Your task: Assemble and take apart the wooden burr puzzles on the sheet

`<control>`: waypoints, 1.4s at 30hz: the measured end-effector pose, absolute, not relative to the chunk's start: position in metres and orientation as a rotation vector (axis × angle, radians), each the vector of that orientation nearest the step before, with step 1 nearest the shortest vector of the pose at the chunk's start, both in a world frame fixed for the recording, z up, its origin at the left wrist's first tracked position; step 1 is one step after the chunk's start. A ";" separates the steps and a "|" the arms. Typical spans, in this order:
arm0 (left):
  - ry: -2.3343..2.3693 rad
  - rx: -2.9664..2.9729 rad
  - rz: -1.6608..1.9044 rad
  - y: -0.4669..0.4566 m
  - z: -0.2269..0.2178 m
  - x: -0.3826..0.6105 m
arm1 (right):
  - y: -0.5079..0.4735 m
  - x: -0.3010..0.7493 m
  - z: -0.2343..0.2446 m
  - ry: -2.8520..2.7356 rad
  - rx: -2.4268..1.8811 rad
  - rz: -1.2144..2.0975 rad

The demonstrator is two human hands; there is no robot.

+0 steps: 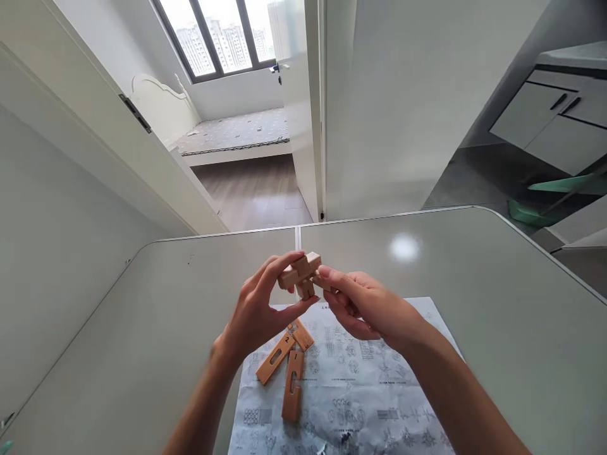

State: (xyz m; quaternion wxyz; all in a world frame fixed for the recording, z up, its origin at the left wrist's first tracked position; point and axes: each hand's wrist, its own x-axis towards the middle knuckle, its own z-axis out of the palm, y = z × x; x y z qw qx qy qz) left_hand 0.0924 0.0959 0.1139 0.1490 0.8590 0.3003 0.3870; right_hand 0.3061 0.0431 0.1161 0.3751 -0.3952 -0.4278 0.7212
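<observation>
Both my hands hold a small cluster of interlocked wooden puzzle bars (300, 272) above the table. My left hand (258, 309) pinches it from the left, thumb beneath and fingers on top. My right hand (367, 303) grips its right side with closed fingers. Below the hands, three loose notched wooden bars lie on a printed instruction sheet (360, 385): a slanted one (275, 358), a short one (301, 334) and an upright one (293, 394).
The grey folding table (497, 303) has a seam down its middle and rounded corners. Beyond it an open doorway shows a wooden floor and a bed platform under a window. Dark cabinets (554, 114) stand at the right.
</observation>
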 end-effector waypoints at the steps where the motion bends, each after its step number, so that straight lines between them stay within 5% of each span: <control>1: 0.857 2.475 1.096 0.098 0.116 0.095 | 0.044 0.307 0.115 -1.077 -0.991 1.857; 33: 0.733 2.365 0.784 0.122 0.096 0.087 | 0.054 0.308 0.086 -0.835 -0.846 2.197; 36: 0.740 2.370 0.816 0.122 0.096 0.089 | 0.052 0.302 0.091 -0.950 -1.034 2.029; 42: 0.828 2.462 0.822 0.121 0.093 0.092 | 0.045 0.291 0.097 -1.443 -1.589 1.123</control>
